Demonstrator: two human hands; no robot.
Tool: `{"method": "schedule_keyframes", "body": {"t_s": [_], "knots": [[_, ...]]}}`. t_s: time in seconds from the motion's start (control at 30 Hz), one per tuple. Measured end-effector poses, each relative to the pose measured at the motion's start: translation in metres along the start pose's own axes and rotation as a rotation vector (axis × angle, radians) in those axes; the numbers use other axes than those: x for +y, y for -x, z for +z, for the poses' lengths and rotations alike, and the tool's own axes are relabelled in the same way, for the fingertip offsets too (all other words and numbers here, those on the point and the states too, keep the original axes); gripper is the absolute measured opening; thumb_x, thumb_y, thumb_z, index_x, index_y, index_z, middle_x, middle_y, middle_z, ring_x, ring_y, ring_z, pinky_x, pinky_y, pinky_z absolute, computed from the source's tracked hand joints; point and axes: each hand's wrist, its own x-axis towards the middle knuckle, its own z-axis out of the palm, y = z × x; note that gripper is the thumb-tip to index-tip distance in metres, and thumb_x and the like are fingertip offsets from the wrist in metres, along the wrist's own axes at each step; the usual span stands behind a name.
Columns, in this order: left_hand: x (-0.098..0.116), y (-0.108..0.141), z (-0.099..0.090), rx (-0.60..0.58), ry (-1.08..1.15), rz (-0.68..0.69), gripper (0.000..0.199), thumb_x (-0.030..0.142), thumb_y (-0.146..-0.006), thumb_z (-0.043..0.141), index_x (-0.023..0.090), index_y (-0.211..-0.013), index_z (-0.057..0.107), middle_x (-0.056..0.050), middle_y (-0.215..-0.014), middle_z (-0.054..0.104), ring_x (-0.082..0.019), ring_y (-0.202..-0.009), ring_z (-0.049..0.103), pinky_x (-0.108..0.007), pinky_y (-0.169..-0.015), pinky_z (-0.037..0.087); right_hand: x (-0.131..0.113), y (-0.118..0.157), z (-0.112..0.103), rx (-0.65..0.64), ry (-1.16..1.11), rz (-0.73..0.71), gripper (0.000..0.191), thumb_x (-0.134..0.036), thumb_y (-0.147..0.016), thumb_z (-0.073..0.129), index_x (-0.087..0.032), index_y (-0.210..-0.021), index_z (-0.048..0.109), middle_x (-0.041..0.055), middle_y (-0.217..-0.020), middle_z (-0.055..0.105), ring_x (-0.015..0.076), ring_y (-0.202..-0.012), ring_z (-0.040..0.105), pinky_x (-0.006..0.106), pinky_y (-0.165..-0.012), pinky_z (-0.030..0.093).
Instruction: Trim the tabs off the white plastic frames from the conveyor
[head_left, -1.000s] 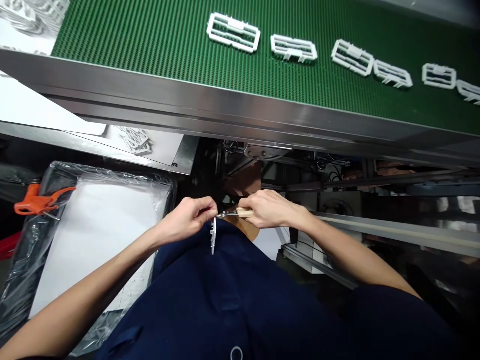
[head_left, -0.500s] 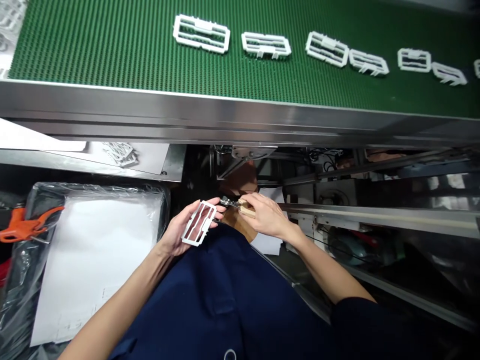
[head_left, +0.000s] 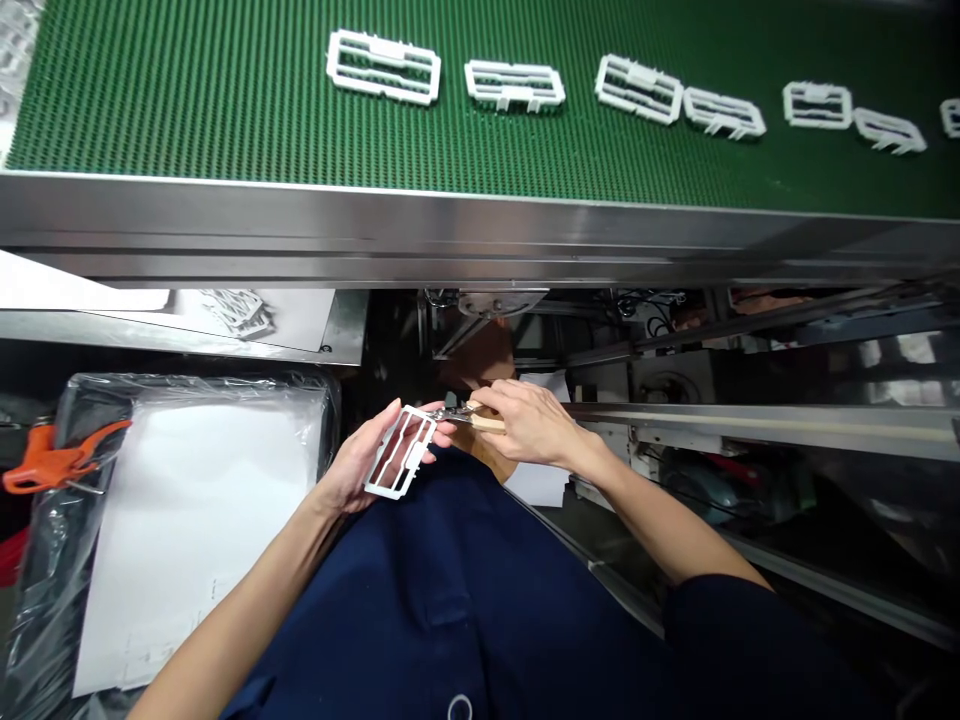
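My left hand (head_left: 358, 465) lies palm up and holds a white plastic rectangular frame (head_left: 400, 452) with slotted openings between its fingers and thumb. My right hand (head_left: 534, 422) grips a small wood-handled tool (head_left: 487, 423). Its thin metal tip (head_left: 450, 414) reaches left, close to the frame's upper right corner. Whether the tip touches the frame is hard to tell. Both hands are held over the front of my dark navy shirt.
A green studded conveyor belt (head_left: 225, 100) carries several white frames beyond a stainless steel rail (head_left: 450, 235). At lower left lies a plastic-wrapped white stack (head_left: 187, 530) with an orange clamp (head_left: 52, 465) beside it. Machinery sits below the rail.
The white frame has turned from edge-on to face-up in my left hand. The view has swung, shifting the belt and its frames up and left in the picture.
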Motion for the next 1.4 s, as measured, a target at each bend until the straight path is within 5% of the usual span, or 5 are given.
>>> {"method": "schedule_keyframes", "body": {"t_s": [0.3,0.6,0.8,1.1,1.4], "knots": [[0.000,0.000,0.001,-0.013,0.014,0.007,0.046,0.036,-0.096,0.034,0.004,-0.122,0.057,-0.019,-0.102,0.067,-0.017,-0.070,0.065,-0.024,-0.065,0.054,-0.001,0.001,0.000,0.066,-0.008,0.007,0.016,-0.030,-0.083,0.047,-0.021,-0.085,0.060,0.0006,-0.073,0.059,0.0120,-0.063,0.050,0.025,-0.053,0.021],[0.004,-0.005,0.012,0.002,0.205,0.118,0.045,0.028,-0.098,0.027,0.004,-0.120,0.058,-0.017,-0.106,0.068,-0.021,-0.093,0.066,-0.027,-0.077,0.056,-0.007,-0.010,0.027,0.245,-0.832,0.321,0.038,-0.051,-0.085,0.048,-0.017,-0.067,0.048,-0.0029,-0.061,0.048,0.0085,-0.055,0.041,0.022,-0.052,0.029],[0.005,-0.009,0.012,-0.018,0.271,0.137,0.046,0.028,-0.098,0.028,0.001,-0.121,0.057,-0.019,-0.111,0.065,-0.024,-0.103,0.062,-0.031,-0.085,0.054,-0.010,-0.009,0.044,0.261,-1.066,0.354,0.034,-0.050,-0.084,0.052,-0.018,-0.074,0.049,-0.0021,-0.066,0.049,0.0096,-0.059,0.044,0.022,-0.054,0.035],[0.009,-0.011,0.014,-0.042,0.321,0.141,0.048,0.028,-0.098,0.026,-0.001,-0.120,0.057,-0.021,-0.111,0.065,-0.024,-0.099,0.064,-0.031,-0.083,0.054,-0.012,-0.005,0.046,0.274,-1.216,0.336,0.031,-0.048,-0.084,0.052,-0.017,-0.081,0.054,-0.0013,-0.069,0.053,0.0097,-0.061,0.048,0.023,-0.060,0.041],[0.009,-0.007,0.013,-0.021,0.294,0.150,0.048,0.027,-0.097,0.026,-0.001,-0.120,0.056,-0.021,-0.112,0.065,-0.025,-0.101,0.063,-0.031,-0.083,0.054,-0.010,-0.004,0.034,0.314,-0.876,0.347,0.026,-0.044,-0.084,0.053,-0.020,-0.090,0.062,0.0010,-0.081,0.064,0.0151,-0.074,0.057,0.026,-0.072,0.044]]}}
